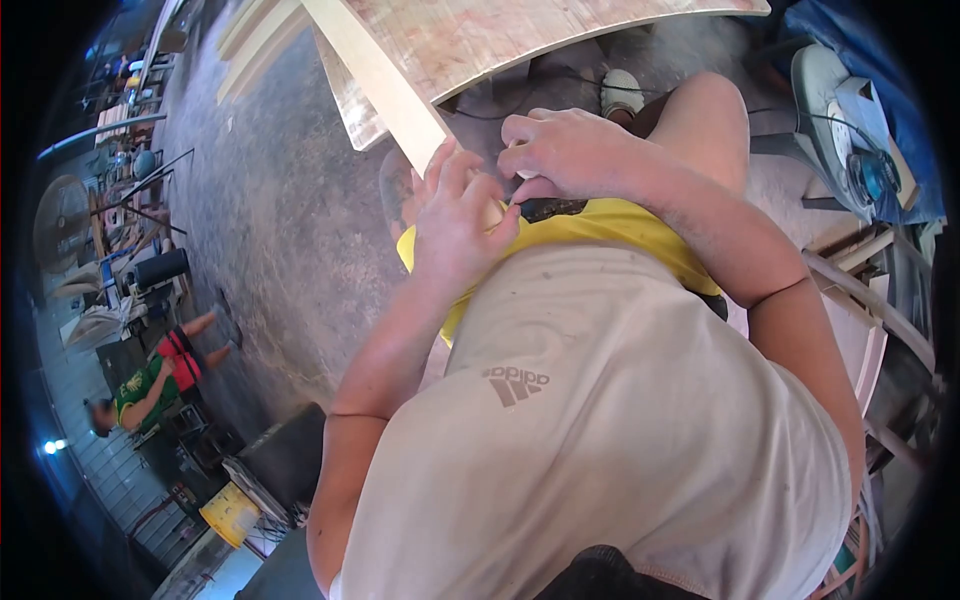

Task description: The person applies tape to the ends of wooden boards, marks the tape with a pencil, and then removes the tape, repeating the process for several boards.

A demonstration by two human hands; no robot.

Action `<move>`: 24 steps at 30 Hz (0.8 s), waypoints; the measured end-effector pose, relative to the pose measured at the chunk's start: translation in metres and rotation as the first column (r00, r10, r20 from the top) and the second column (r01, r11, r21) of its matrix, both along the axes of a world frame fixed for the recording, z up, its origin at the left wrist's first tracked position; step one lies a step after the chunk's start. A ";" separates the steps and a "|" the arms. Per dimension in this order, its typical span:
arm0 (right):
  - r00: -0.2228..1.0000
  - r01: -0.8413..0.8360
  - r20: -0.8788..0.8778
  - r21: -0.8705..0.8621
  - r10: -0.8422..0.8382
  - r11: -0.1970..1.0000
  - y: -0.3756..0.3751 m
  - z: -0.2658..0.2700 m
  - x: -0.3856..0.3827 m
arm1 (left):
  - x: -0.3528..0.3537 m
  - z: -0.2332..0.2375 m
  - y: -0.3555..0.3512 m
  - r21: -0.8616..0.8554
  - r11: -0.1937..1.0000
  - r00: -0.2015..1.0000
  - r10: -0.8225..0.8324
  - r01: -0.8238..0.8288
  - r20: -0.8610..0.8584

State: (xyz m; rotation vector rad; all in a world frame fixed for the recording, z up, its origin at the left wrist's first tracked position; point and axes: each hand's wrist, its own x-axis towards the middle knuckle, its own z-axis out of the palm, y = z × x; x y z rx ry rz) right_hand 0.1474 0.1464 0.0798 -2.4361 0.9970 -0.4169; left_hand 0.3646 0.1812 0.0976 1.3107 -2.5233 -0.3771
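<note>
My left hand (460, 215) is at the near end of a long pale wooden strip (385, 80), its fingers bent round a small light piece that I cannot make out clearly. Close beside it, my right hand (565, 155) is closed, thumb and fingers pinched together on something small and pale, mostly hidden. Both hands are above my lap, over the yellow cloth (640, 225). The strip slants up and to the left, past the edge of a large curved wooden panel (500, 35).
More wooden strips (260, 50) lie at the upper left. On the right, a sander-like tool (872, 175) with a cable rests near blue sheeting, above wooden frames (850, 260). A person in green and red (150, 390) is at the far left, near a yellow container (230, 513).
</note>
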 end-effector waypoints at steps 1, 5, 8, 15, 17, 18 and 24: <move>0.999 -0.033 0.006 -0.005 0.033 0.999 -0.003 0.000 -0.002 | -0.002 0.001 0.001 -0.003 1.000 1.000 0.015 -0.015 0.019; 0.989 -0.146 0.037 -0.004 0.146 0.989 -0.017 0.000 -0.011 | -0.005 -0.002 0.004 -0.002 0.998 0.998 0.056 -0.055 0.011; 0.977 -0.181 0.117 0.015 0.178 0.983 -0.019 -0.009 -0.013 | -0.006 -0.003 0.005 0.008 0.997 0.997 0.073 -0.073 0.013; 0.947 -0.236 0.206 -0.078 0.247 0.969 -0.023 -0.015 -0.004 | -0.014 0.005 -0.006 -0.086 0.995 0.994 0.059 -0.051 0.096; 0.955 -0.226 0.182 -0.058 0.232 0.972 -0.023 -0.014 -0.004 | -0.014 0.001 -0.009 -0.116 0.993 0.992 0.029 -0.014 0.125; 0.956 -0.226 0.179 -0.062 0.234 0.972 -0.022 -0.013 -0.004 | -0.014 0.000 -0.010 -0.120 0.993 0.992 0.030 -0.015 0.122; 0.973 -0.200 0.098 -0.088 0.209 0.976 -0.015 -0.011 -0.005 | -0.014 -0.006 -0.012 -0.103 0.995 0.991 0.024 -0.010 0.133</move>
